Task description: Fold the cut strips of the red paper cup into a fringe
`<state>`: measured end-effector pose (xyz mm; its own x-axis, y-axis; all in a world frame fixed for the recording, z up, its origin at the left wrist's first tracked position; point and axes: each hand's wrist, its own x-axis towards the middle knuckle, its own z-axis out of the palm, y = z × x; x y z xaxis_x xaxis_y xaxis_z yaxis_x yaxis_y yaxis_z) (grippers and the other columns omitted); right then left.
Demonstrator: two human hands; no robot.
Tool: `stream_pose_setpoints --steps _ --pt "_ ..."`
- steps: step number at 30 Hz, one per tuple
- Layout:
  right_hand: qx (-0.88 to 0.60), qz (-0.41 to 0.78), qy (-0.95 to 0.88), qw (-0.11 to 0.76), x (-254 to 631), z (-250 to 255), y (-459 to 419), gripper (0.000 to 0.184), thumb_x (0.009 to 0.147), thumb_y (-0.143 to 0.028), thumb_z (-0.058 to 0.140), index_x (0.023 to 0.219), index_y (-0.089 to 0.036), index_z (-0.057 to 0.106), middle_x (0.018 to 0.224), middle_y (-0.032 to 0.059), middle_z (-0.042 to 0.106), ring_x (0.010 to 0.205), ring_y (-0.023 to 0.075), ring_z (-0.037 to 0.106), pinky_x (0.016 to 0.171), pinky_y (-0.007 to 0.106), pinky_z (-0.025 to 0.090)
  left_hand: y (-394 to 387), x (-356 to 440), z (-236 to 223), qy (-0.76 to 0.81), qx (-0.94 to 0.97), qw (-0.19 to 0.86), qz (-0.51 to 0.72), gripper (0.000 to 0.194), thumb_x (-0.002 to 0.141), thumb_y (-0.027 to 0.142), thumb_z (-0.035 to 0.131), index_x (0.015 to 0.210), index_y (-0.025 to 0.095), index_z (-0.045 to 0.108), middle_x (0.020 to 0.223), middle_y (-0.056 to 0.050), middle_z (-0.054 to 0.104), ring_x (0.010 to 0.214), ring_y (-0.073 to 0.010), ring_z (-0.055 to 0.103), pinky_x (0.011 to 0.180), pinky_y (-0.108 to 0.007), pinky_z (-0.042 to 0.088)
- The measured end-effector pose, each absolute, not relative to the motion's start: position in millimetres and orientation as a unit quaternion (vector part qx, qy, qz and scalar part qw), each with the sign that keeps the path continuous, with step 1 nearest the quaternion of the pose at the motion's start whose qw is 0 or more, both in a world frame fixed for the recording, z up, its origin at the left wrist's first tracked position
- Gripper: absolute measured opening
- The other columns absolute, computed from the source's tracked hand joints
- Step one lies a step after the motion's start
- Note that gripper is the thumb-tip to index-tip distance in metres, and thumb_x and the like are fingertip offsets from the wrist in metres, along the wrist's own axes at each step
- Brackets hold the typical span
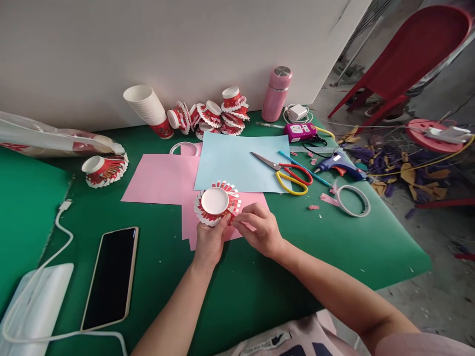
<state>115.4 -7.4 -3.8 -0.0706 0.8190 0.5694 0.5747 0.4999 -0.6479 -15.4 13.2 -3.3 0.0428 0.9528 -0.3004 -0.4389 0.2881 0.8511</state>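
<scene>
Above the pink paper [159, 179] on the desk [260, 291], a fringed cup [217, 201] sat base up, gripped at its lower edge by the left hand [210, 241]; the right hand [261, 228], fingers curled nearly closed, pinched a strip of its fringe.

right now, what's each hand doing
left hand: closed, holding the fringed paper cup from below
right hand: fingers pinched at the cup's fringe, whether it grips a strip can't be told
</scene>
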Motion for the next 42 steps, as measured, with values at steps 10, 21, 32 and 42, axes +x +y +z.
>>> stream_pose_setpoints --steps 10,21,32,42 --pt "-0.501 0.169 -0.695 0.488 113 -2 -5 0.011 0.089 -0.022 0.050 0.082 -0.019 0.058 0.074 0.0041 0.064 0.067 0.0144 0.059 0.059 0.026 0.050 9 -13 -2 0.440 0.290 0.672 0.521 0.025 0.059 0.024 0.078 0.083 0.019 0.072 0.085 -0.002 0.072 0.083 -0.0190 0.064 0.074 -0.030 0.049" --pt "-0.511 0.204 -0.671 0.497 110 -4 -4 0.010 0.089 -0.021 0.049 0.080 -0.018 0.054 0.072 0.0029 0.063 0.061 0.0113 0.057 0.053 0.022 0.047 10 -12 0 0.417 0.267 0.706 0.506 0.030 0.061 0.021 0.075 0.091 0.022 0.070 0.090 -0.002 0.072 0.087 -0.0198 0.064 0.080 -0.031 0.049" --pt "-0.560 0.287 -0.586 0.510 104 -5 -5 0.011 0.084 -0.023 0.053 0.074 -0.017 0.054 0.064 0.0005 0.061 0.051 0.0087 0.050 0.049 0.020 0.044 10 -11 1 0.384 0.264 0.728 0.503 0.026 0.067 0.016 0.071 0.092 0.022 0.070 0.090 -0.002 0.073 0.087 -0.0182 0.065 0.080 -0.032 0.052" --pt "-0.568 0.368 -0.522 0.519 102 -1 -5 0.016 0.080 -0.028 0.054 0.068 -0.018 0.049 0.058 -0.0022 0.055 0.046 0.0077 0.046 0.044 0.020 0.040 12 -11 2 0.396 0.273 0.733 0.481 0.033 0.064 0.019 0.072 0.097 0.022 0.068 0.091 -0.004 0.073 0.091 -0.0238 0.066 0.082 -0.039 0.052"
